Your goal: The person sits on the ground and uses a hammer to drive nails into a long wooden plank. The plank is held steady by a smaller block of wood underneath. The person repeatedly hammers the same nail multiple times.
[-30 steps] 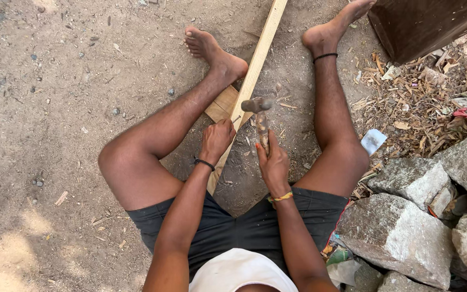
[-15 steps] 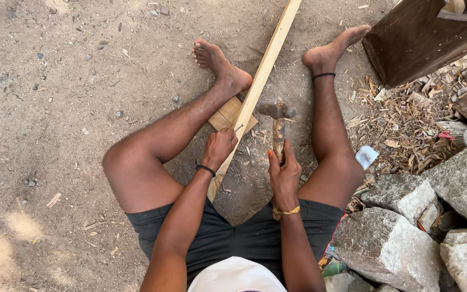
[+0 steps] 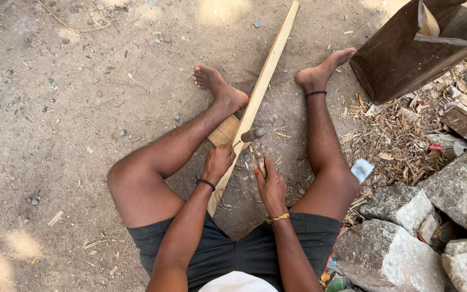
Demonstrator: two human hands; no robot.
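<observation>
Two hands work one long slat (image 3: 266, 75), which lies on the dirt ground (image 3: 82, 108) between the spread legs. Its long axis runs from near the left hip up and to the right, past the feet, to its far end near the top of the view. The left hand (image 3: 218, 162) is clenched round the slat's near part, pinning it down. The right hand (image 3: 270, 186) grasps the handle of a hammer (image 3: 255, 141); the head sits at the slat's right edge, just ahead of the left hand, though contact cannot be told. A small wood block (image 3: 224, 131) lies under or against the slat's left side, close to the left shin. The hammer thus stands right of the slat and forward of both grips, the left hand being the nearer to the head. Open ground lies left and ahead; to the right, beyond the right leg, are rocks (image 3: 395, 249), wood scraps (image 3: 401, 130) and a dark box (image 3: 401, 59).
</observation>
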